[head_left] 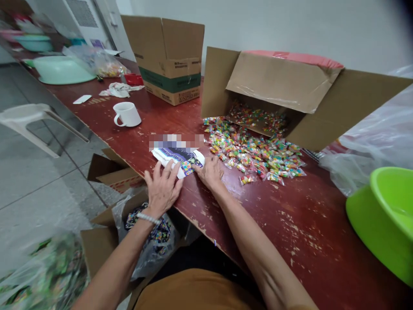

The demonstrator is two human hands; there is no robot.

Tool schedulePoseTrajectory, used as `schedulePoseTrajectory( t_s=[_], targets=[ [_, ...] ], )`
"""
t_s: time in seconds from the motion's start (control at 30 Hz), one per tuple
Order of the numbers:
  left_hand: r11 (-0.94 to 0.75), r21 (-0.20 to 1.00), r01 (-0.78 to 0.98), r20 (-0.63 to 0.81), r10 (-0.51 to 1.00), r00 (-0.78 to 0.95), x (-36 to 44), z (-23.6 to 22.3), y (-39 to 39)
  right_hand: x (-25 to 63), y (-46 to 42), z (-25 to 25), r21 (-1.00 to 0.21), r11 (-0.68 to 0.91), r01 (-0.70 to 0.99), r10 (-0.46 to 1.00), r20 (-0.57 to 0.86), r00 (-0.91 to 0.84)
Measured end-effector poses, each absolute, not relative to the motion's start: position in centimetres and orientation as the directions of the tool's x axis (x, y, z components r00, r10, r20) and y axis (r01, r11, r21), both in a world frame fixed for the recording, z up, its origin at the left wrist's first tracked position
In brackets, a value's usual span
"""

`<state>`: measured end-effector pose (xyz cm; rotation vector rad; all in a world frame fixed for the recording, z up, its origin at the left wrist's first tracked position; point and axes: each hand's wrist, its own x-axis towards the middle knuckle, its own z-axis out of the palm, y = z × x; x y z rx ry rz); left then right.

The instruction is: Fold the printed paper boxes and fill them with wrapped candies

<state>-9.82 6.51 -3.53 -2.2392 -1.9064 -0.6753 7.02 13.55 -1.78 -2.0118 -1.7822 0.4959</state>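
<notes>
A flat purple-and-white printed packet lies near the front edge of the red table, its upper part blurred out by pixel blocks. With fingers spread, my left hand rests at the packet's lower left edge. My right hand has its fingers curled at the right end, the thumb on the printed face, pinching that corner. Just beyond it, a heap of small clear-wrapped colourful candies spills out of a tipped cardboard box.
A white mug stands left of the packet, an upright carton behind it. A green basin is at right. Below the table edge sits an open box with a bag of dark small packets. A white stool stands left.
</notes>
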Motion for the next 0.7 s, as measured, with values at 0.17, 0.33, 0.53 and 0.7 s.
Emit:
schedulePoseTrajectory(
  t_s=[0.17,0.33,0.53,0.7],
  targets=[
    [-0.238,0.122,0.964,0.38,0.908,0.177,-8.7,-3.8,9.3,6.7,12.9,-2.1,-0.533,-0.154,0.832,0.979,0.029,0.2],
    [-0.247,0.117,0.962,0.395,0.9,0.184,-8.9,-4.4,8.9,6.7,13.0,-3.3,-0.758,-0.11,0.643,0.961,0.084,0.264],
    [-0.277,0.286,0.917,0.493,0.863,0.107,-8.8,-2.3,7.9,9.5,12.4,-2.6,-0.946,0.001,0.325,0.985,0.057,0.165],
    [-0.135,0.895,0.425,0.023,0.966,0.257,-8.4,2.3,4.4,12.7,8.1,0.3,-0.993,0.118,0.031,0.984,0.113,-0.135]
  ],
)
